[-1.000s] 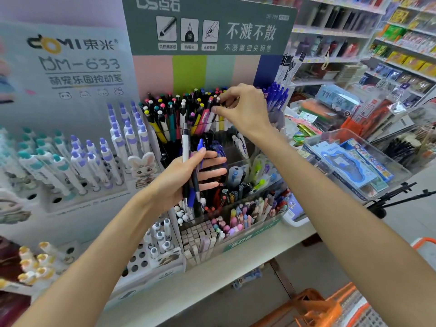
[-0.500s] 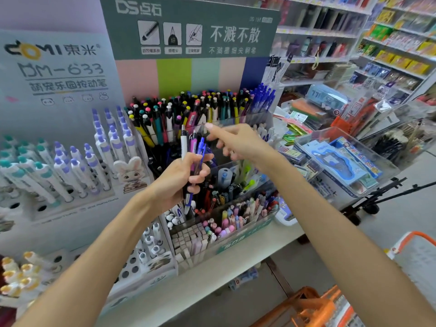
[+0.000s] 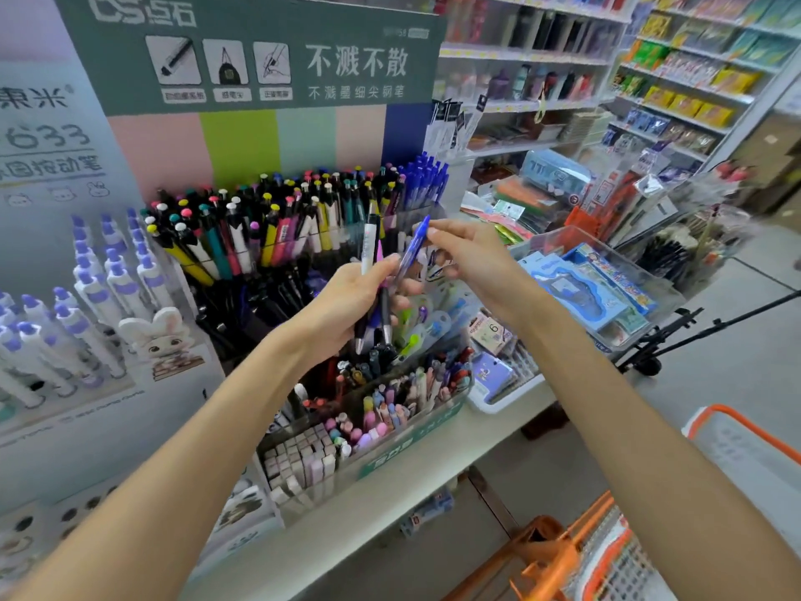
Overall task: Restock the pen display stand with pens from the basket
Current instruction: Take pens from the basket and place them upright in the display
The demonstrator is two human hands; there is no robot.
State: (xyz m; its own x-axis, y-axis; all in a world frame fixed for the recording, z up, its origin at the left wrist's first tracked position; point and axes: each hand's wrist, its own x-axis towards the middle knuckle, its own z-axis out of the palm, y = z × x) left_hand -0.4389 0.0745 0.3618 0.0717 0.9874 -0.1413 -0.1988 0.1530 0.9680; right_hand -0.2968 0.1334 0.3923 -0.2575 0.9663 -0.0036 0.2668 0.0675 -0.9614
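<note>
Filling the left and centre of the frame, I see the tiered clear-plastic pen display stand (image 3: 303,253) under its grey-green header card, its top row packed with upright colour-capped pens and a cluster of blue click pens (image 3: 427,182) at the right end of that row. It sits on the pale bench (image 3: 433,461) running across the lower middle. At the lower right corner is the orange-rimmed wire shopping basket (image 3: 607,553); I cannot make out any pens inside it.

In the centre, my left hand (image 3: 346,301) is curled round a small bundle of mixed pens (image 3: 377,305), a white one and a pink one standing tallest. My right hand (image 3: 468,258) pinches the upper end of a single translucent blue pen (image 3: 411,249) between thumb and fingertips, its lower end against the bundle.

I judge that pen light, stiff and smooth, so it could twist or slip in a fingertip pinch. Taking it on the barrel just below the clip should steer it best into a slot. The likely home is the blue cluster, where the neighbours stand tight and may topple if nudged.
</note>
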